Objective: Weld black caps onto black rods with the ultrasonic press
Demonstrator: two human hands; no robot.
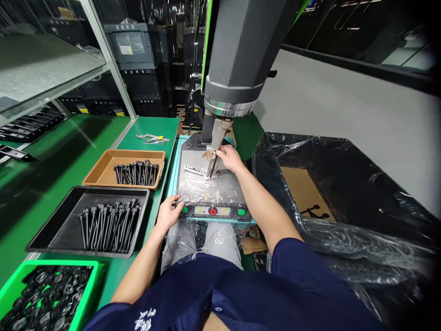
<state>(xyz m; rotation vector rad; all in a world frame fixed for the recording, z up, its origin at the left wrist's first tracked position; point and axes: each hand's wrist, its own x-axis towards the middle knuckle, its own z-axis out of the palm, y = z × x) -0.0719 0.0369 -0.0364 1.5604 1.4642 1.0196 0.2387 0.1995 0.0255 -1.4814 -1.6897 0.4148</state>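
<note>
My right hand [230, 157] pinches the upper end of a thin black bolt-shaped part [214, 166] that stands upright in a small metal fixture [209, 174]. Right above it is the pale metal tool head [218, 133] of a large grey press-like machine [237, 50]; whether the two touch cannot be made out. At the front left corner of the machine's base plate [193, 186], my left hand [169, 211] rests with fingers apart beside a green button [185, 209]. A red button [212, 211] and a second green button [241, 212] sit on the same front panel.
On the green bench to the left, a brown tray [99, 168] and a black tray [65, 220] hold several similar black parts. A green bin [94, 276] contains small black pieces. Pliers [151, 138] lie behind. A box lined with black plastic [275, 179] stands at right.
</note>
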